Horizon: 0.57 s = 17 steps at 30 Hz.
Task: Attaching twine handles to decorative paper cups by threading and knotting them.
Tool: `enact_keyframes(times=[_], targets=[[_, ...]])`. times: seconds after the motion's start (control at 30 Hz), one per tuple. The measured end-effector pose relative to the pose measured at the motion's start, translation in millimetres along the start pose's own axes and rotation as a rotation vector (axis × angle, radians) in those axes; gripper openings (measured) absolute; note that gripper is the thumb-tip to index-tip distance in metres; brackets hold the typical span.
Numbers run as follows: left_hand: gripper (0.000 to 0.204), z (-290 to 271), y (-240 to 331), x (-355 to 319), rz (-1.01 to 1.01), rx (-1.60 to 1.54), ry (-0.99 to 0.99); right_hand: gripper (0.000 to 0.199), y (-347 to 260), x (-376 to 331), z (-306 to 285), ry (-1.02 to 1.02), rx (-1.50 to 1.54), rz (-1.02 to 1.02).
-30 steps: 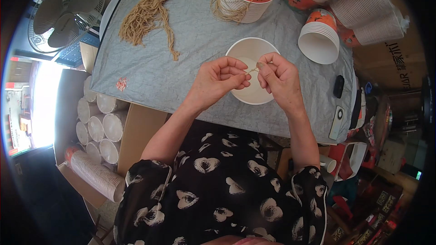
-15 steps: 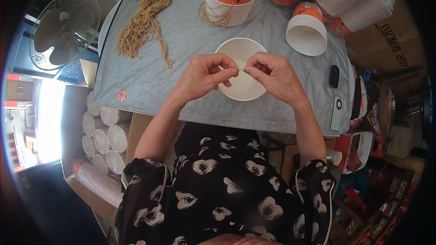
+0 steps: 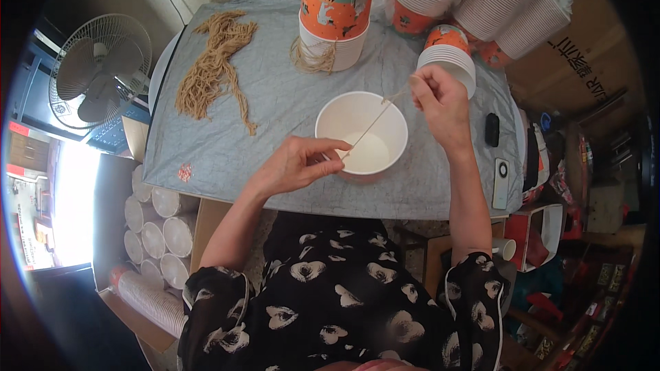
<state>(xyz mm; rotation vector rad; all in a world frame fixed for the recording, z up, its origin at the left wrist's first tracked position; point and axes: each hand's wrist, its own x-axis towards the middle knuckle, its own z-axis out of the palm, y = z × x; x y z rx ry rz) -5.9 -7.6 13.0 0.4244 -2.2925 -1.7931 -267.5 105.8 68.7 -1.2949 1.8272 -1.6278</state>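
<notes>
A thin tan string (image 3: 375, 121) runs taut on a slant above the open white paper tub (image 3: 401, 143). My left hand (image 3: 292, 168) pinches its lower end between thumb and fingertips, over the tub's near left rim. Higher up and to the right, my right hand (image 3: 442, 103) closes on the other end, with a small loop or knot beside its fingers. The white tub stands upright near the table's front edge, its inside facing up. Beyond it, an upside-down stack of orange patterned paper tubs (image 3: 335, 17) has loops of tan string (image 3: 311, 57) hanging against its lower side.
A bundle of tan strings (image 3: 214, 62) lies at the far left of the grey-covered table (image 3: 275, 96). More tubs (image 3: 447, 62) are stacked at the back right. A black object (image 3: 492, 129) and a pale device (image 3: 501, 184) lie at the right edge. A fan (image 3: 101, 72) stands left.
My hands were close together over the tub; now they are apart, the right one up and rightward, the left slightly down. The string is stretched out between them.
</notes>
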Motion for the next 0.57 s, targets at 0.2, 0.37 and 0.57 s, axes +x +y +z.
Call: enact_keyframes(times=[0.2, 0.37, 0.57], targets=[[0.017, 20, -18, 5, 0.032, -0.43, 0.069, 0.017, -43, 43, 67, -0.353, 0.091, -0.329], [0.018, 14, -15, -4, 0.098, -0.889, 0.392, 0.072, -63, 26, 24, -0.112, -0.047, -0.375], [0.019, 16, -6, 11, 0.262, -1.253, 0.253, 0.133, 12, -7, 4, -0.134, 0.279, -0.183]])
